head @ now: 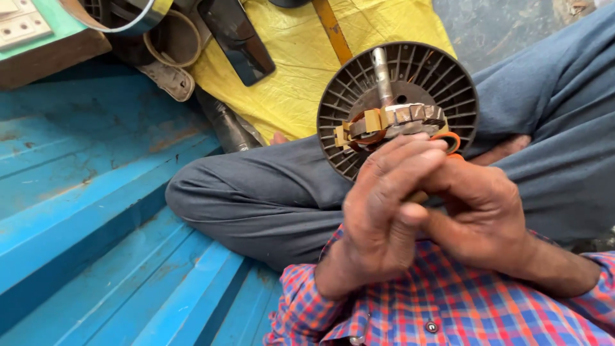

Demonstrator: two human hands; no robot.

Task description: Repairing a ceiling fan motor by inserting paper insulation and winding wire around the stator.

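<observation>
Item: motor stator core, small, laminated metal with tan insulating pieces and copper-coloured winding. Held up in front of the person's chest, above the crossed legs, at the fingertips of both hands.

Left hand: raised, fingers curled forward and closed against the lower edge of the core; grasping it from the near side. Thumb lies across the right hand's fingers.

Right hand: closed around something below the core, fingers folded under the left hand's; an orange loop shows just above its knuckles, touching the core's right end. What exactly the right hand grips is hidden, though it presses against the core's underside.

Behind the core: round dark ribbed housing, plastic-looking, radial fins, facing the camera. A bare metal shaft stands up from its centre, tilted slightly left. Whether the housing rests on the knee or is carried with the core cannot be told.

Surroundings:
- Grey trousers, legs crossed; one bare toe shows near the yellow sheet.
- Red, blue and orange checked shirt, at the bottom edge.
- Blue painted plank floor, worn, left half of the view.
- Yellow plastic sheet, crumpled, beyond the knees.
- Dark flat phone-like object, lying on the yellow sheet's upper left.
- Wooden block with a green top and a white socket plate, top left corner.
</observation>
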